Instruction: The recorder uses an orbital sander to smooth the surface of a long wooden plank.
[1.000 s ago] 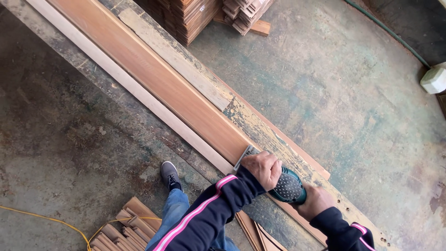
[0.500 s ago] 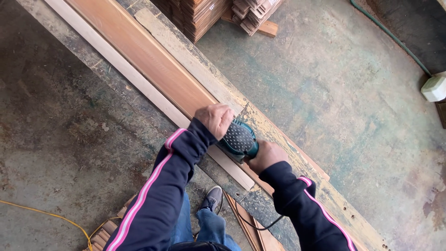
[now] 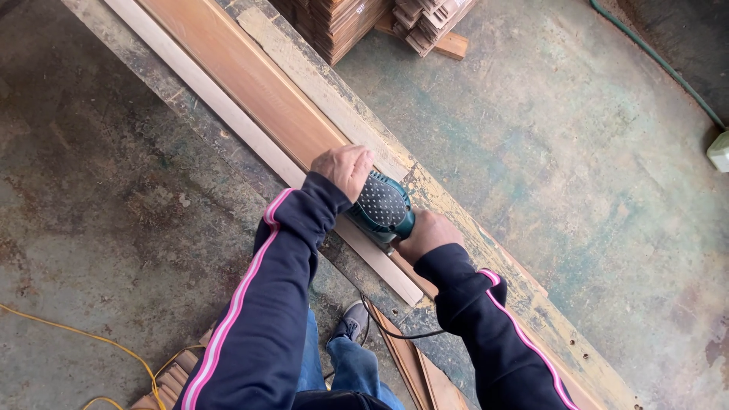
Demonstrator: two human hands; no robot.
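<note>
Here both hands, left hand (image 3: 343, 168) and right hand (image 3: 427, 234), have fingers wrapped around the teal sander (image 3: 382, 206) on the reddish plank (image 3: 250, 80).

Two hands, left (image 3: 345, 168) and right (image 3: 427, 234), are gripping one green sander (image 3: 382, 205). One reddish board (image 3: 250, 83) and one pale strip (image 3: 250, 144) are lying side by side. Two wood stacks (image 3: 334, 23) (image 3: 429, 19) are standing beyond, and one yellow cable (image 3: 83, 342) is trailing across the floor.

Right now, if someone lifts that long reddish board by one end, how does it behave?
The reddish board is long and thin, so it would probably sag and feel heavy at one end. Its flat, smooth-looking face may slide on the bench; it can't roll.
</note>
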